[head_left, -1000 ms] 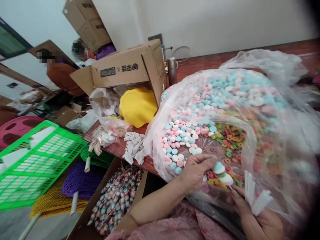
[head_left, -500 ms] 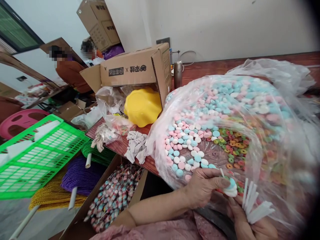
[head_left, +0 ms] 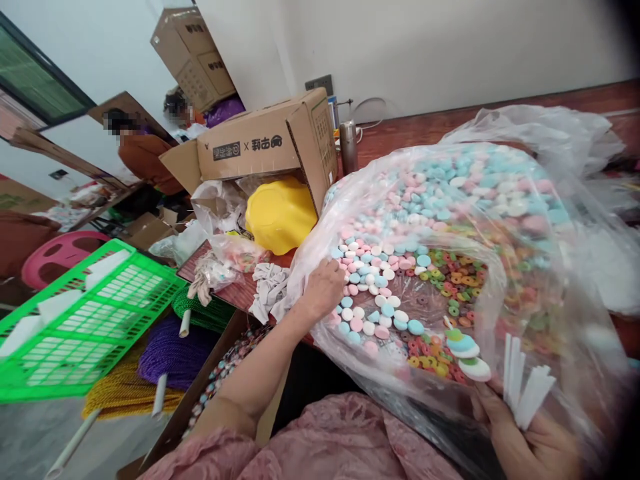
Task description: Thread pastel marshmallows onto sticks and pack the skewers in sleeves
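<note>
A big clear plastic bag (head_left: pixel 505 200) lies open on the table, filled with pink, blue and white round candies (head_left: pixel 373 277) and coloured ring candies (head_left: pixel 450 280). My left hand (head_left: pixel 324 288) reaches into the bag's left side, fingers curled down among the round candies. My right hand (head_left: pixel 530 433) sits at the lower right, closed on a bundle of white sticks (head_left: pixel 525 390) and on a stick threaded with stacked candies (head_left: pixel 467 353), blue, white and green.
A brown cardboard box (head_left: pixel 260 143) and a yellow bowl (head_left: pixel 280 213) stand behind the bag. A green plastic crate (head_left: pixel 80 320) and purple and yellow nets (head_left: pixel 165 360) lie at left. Finished candy skewers (head_left: pixel 220 377) fill a box below the table edge. Two people sit far left.
My left hand has left the stick of candies near my right hand and moved up and left into the pile of round candies. The right hand stays with its sticks.
</note>
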The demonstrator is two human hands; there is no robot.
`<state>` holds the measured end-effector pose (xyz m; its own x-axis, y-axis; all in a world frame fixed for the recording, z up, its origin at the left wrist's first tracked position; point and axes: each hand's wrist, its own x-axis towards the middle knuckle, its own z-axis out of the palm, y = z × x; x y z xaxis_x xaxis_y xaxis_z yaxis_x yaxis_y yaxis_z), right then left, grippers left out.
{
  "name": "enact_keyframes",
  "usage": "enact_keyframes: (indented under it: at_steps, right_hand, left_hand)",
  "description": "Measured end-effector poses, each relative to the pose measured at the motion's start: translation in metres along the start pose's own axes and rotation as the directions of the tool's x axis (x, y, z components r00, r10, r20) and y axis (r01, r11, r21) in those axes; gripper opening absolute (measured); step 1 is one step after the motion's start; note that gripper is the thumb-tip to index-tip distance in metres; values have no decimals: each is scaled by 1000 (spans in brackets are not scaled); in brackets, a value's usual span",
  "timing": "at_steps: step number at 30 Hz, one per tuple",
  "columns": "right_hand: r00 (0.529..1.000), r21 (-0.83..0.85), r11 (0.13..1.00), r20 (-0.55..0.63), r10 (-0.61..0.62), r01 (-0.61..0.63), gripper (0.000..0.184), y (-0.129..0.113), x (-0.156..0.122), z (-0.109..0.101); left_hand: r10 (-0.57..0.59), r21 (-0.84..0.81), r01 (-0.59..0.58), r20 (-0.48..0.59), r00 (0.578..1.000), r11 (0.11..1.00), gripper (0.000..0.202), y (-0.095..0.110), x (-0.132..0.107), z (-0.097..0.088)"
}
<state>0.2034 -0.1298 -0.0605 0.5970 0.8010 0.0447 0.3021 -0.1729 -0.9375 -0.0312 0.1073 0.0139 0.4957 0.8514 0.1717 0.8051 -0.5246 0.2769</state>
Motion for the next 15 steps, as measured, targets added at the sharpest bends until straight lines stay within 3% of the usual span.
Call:
enact_keyframes:
  at_steps: [3, 9, 12, 15]
  right_hand:
    - [999, 36, 999, 18, -28, 28, 27, -13, 0, 1]
    - [998, 71, 995, -9, -69, 69, 24, -6, -3, -6]
    - [996, 2, 996, 11, -94, 93, 23, 6, -6, -9]
    - [993, 0, 993, 12, -117, 117, 24, 12, -9, -9]
  left_hand:
    - [41, 5, -41, -4, 999, 999, 14, -6, -3, 5]
    - [-9, -225, -50, -256, 967, 973, 3, -2, -7, -7]
    - [-98, -436, 10, -179, 979, 900, 5, -1, -7, -18]
    - [-145, -655, 141, 49, 988, 742, 9, 3, -13, -25]
